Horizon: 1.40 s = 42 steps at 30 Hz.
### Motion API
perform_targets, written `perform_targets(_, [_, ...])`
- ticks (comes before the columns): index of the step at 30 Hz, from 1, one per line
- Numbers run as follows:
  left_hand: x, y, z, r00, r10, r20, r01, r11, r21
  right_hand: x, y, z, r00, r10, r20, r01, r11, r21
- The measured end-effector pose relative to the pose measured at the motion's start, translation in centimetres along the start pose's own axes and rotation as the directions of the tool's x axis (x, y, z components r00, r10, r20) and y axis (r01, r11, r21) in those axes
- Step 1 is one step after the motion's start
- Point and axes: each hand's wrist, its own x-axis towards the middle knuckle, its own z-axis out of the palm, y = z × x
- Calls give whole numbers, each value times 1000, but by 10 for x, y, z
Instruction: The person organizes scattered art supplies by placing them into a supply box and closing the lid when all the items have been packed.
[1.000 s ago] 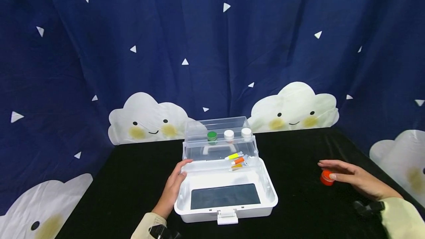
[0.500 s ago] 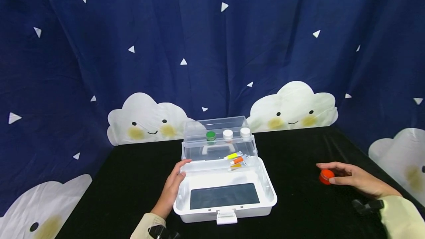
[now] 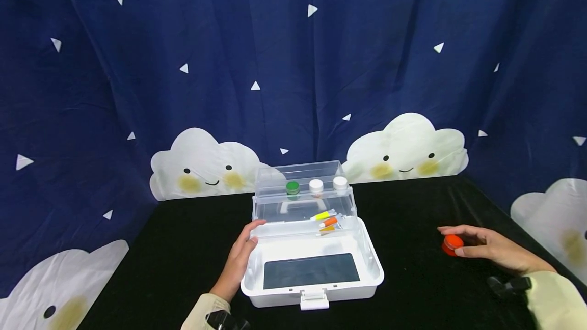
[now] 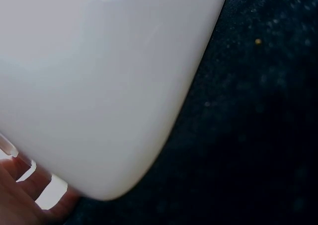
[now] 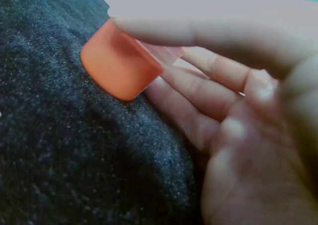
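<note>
A white storage box (image 3: 316,297) with its clear tiered lid raised stands in the middle of the head view. My left hand (image 3: 238,256) holds its left side near the hinge, thumb and a finger over the rim. In the left wrist view the box's smooth white wall (image 4: 114,96) fills much of the picture, with the fingers (image 4: 35,183) partly hidden at the lower left. Far to the right, my right hand (image 3: 490,248) pinches a small red jar (image 3: 452,244) between thumb and fingers. The right wrist view shows the jar (image 5: 121,61) at the dark cloth.
Inside the clear upper tiers are a green-capped jar (image 3: 292,187) and two white-capped jars (image 3: 316,185). Below them lie small paint tubes, including a yellow one (image 3: 323,215) and an orange one (image 3: 329,222). Black cloth (image 3: 408,208) covers the table; a blue curtain (image 3: 293,65) hangs behind.
The right hand's fingers have shifted slightly around the red jar, its thumb moving from the lid to the jar's near side. The left hand and the box have stayed in place.
</note>
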Motion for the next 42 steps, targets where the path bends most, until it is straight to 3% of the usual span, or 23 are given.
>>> perform_targets(10, [0, -1, 1, 1000, -9, -8, 9, 1000, 20, 1, 1, 1, 999, 23, -45, -24, 999, -23])
perform_targets(21, [1, 0, 2, 1000, -16, 2, 16, 1000, 16, -1, -2, 0, 989, 16, -146, -12, 999, 31])
perform_targets(29, [1, -1, 0, 1000, -17, 2, 17, 1000, 12, 2, -18, 3, 963, -70, -261, 73, 997, 3])
perform_targets(42, [-1, 1, 1, 1000, -27, 3, 27, 1000, 6, 10, -54, 9, 893, -9, -449, -52, 991, -123])
